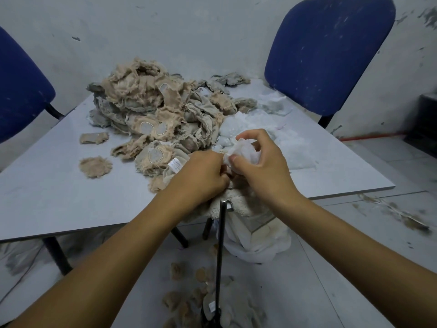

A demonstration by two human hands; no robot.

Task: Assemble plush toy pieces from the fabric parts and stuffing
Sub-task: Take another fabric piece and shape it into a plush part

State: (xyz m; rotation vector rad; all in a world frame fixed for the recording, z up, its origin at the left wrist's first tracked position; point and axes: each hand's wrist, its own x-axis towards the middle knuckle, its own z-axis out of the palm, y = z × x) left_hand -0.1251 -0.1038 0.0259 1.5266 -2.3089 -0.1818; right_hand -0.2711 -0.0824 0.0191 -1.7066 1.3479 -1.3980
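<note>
Head view, looking down over two bare forearms at a pale grey bench [59, 185]. Both hands meet at the near edge of the bench. The left hand [201, 176] is curled tightly around the opening of a cream plush toy piece [238, 202], which hangs just over the bench edge. The right hand [260, 166] pinches a wad of white stuffing [243, 150] between thumb and fingers, right at the toy piece's opening. Behind the hands lies a large heap of tan fabric parts [151, 107], and to its right a loose pile of white stuffing [272, 124]. Two blue chairs [331, 50] stand by the far side. On the floor below sit a white bag [257, 240] and scattered fabric scraps [186, 301].
</note>
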